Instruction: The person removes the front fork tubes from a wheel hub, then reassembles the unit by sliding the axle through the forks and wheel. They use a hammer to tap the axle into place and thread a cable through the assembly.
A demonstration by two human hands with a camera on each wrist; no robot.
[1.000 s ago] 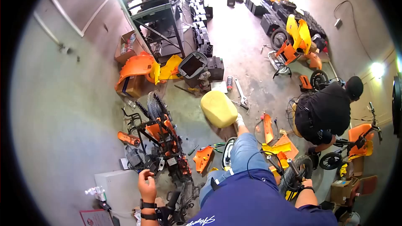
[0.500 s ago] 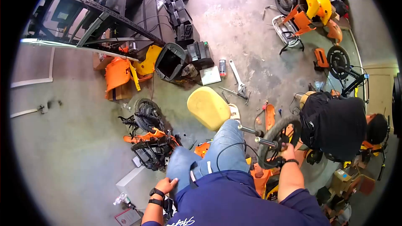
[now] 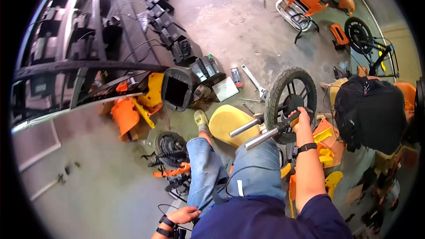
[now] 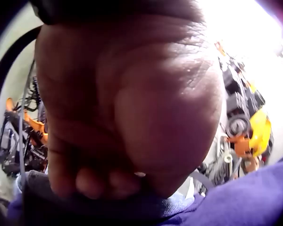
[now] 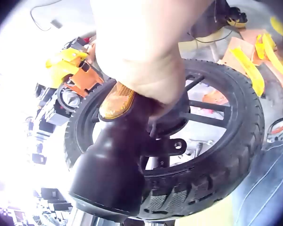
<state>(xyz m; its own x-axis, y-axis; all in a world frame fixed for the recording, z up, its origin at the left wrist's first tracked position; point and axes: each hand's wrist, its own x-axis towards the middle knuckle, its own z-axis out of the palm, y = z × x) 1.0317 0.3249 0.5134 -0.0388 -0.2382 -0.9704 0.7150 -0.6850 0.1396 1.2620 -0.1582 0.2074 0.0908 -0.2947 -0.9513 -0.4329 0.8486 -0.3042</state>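
My right hand [image 3: 301, 120] grips the black lower leg of a front fork [image 5: 111, 162], fingers wrapped round it beside an amber reflector [image 5: 117, 101]. The fork carries a black spoked wheel [image 3: 276, 106] with a knobbly tyre, held up in front of the right knee. Two bare silver fork tubes [image 3: 261, 139] point back toward my body. At my left hip, my left hand [image 3: 185, 215] rests against the blue jeans [image 3: 204, 163], its fingers loosely bent. The left wrist view shows its palm and fingertips [image 4: 89, 183] at the denim, holding no object.
A yellow padded seat [image 3: 226, 124] stands between my feet. Ahead lie an adjustable wrench [image 3: 254, 80], a can [image 3: 237, 77] and black batteries [image 3: 207, 68]. A partly stripped bike [image 3: 171, 150] is at left. Another person in black [image 3: 369, 113] bends at right, near orange and yellow panels [image 3: 327, 144].
The right hand has raised the wheel and fork off the right side and brought them forward. My left hand has come from over the bike at left to the jeans. The view has turned.
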